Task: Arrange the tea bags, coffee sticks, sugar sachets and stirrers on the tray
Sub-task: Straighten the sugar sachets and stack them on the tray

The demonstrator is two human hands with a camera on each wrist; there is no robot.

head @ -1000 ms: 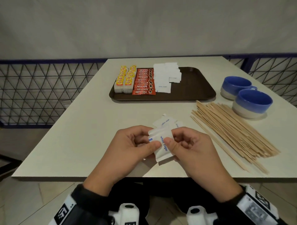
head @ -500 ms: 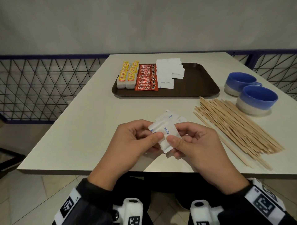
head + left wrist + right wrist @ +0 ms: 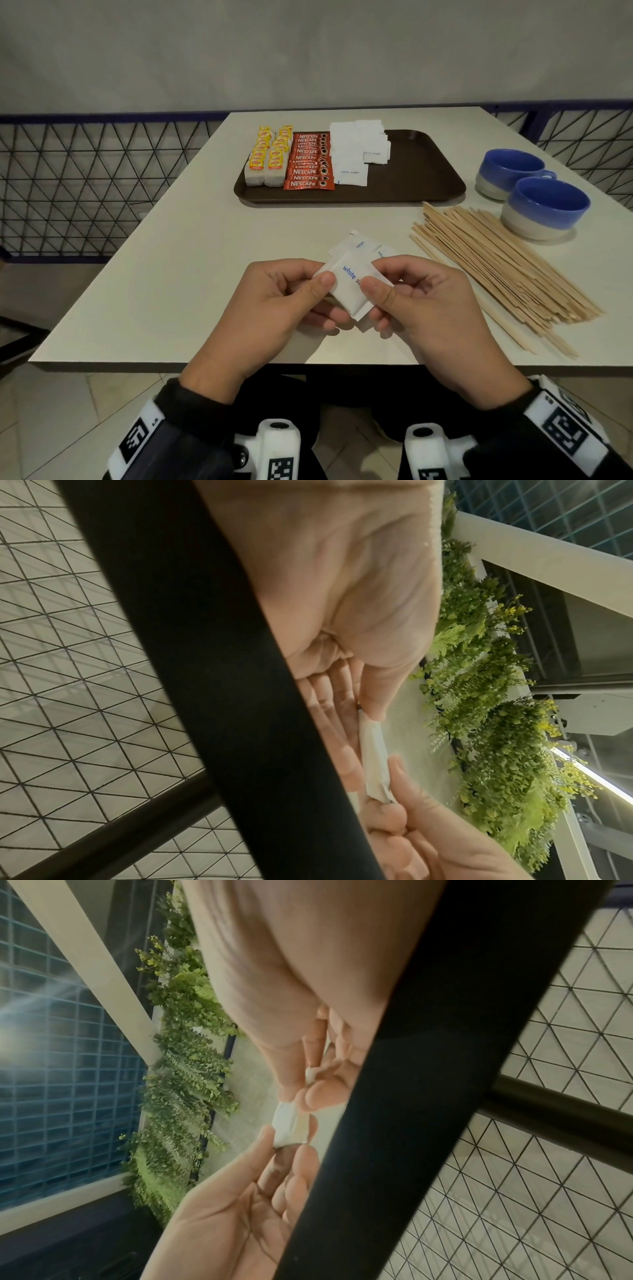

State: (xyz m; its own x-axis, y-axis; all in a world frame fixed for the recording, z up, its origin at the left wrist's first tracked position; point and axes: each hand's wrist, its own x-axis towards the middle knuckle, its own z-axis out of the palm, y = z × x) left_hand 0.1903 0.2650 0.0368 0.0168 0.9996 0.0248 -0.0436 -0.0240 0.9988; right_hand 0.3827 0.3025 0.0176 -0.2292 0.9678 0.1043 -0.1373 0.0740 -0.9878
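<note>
Both hands hold a small stack of white sugar sachets just above the table's near edge. My left hand pinches the stack's left side and my right hand pinches its right side. The wrist views show the stack edge-on between thumbs and fingers. Two more sachets lie on the table just beyond. The brown tray at the far middle holds yellow tea bags, red coffee sticks and white sugar sachets in rows. Wooden stirrers lie in a loose pile on the right.
Two blue-and-white cups stand at the right, behind the stirrers. The tray's right half is bare. A dark wire-mesh railing runs along the table's left and far sides. The table ends just below my hands.
The hands have drawn the sachet stack a little nearer and squared it, so the top sachet's "white" print faces up. The head view has tilted slightly.
</note>
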